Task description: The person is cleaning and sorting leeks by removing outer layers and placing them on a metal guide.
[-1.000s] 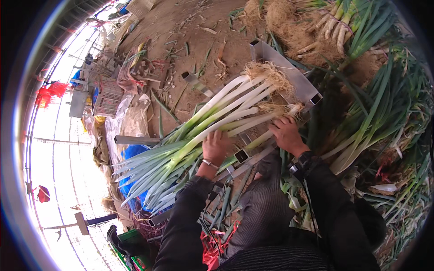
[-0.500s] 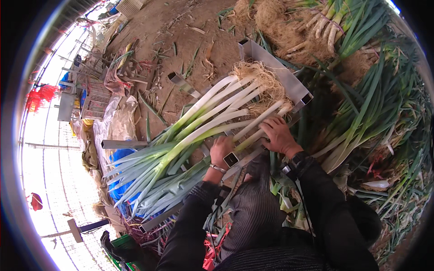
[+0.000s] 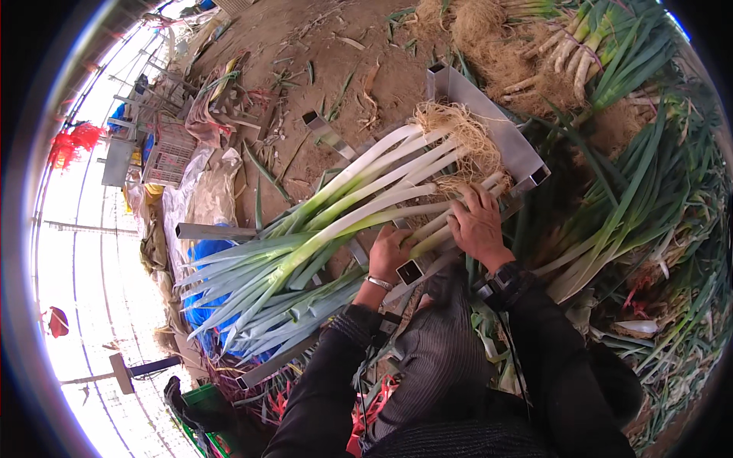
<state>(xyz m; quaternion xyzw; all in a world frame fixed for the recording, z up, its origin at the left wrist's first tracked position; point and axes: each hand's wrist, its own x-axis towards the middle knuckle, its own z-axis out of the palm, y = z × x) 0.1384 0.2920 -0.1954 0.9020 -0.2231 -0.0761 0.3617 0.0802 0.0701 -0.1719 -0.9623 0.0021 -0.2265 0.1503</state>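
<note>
A bunch of leeks (image 3: 382, 179) lies across a metal frame (image 3: 492, 126); the roots (image 3: 458, 137) rest by the raised channel at the frame's far right end, and the green leaves spread past its left edge, above blue sheeting (image 3: 202, 294); the left hand (image 3: 389, 252) is curled around the stalks along the frame's near edge, just beside an open square tube end (image 3: 410, 272); the right hand (image 3: 479, 227) bends its fingers over the white shafts near the roots, touching them, though I cannot tell how firmly it grips; a bracelet (image 3: 379, 283) circles the left wrist; more leeks with dark green leaves (image 3: 634, 183) are heaped on the ground beyond the frame's right end, and a tied bundle (image 3: 580, 49) lies farther off, its white ends pointing left.
</note>
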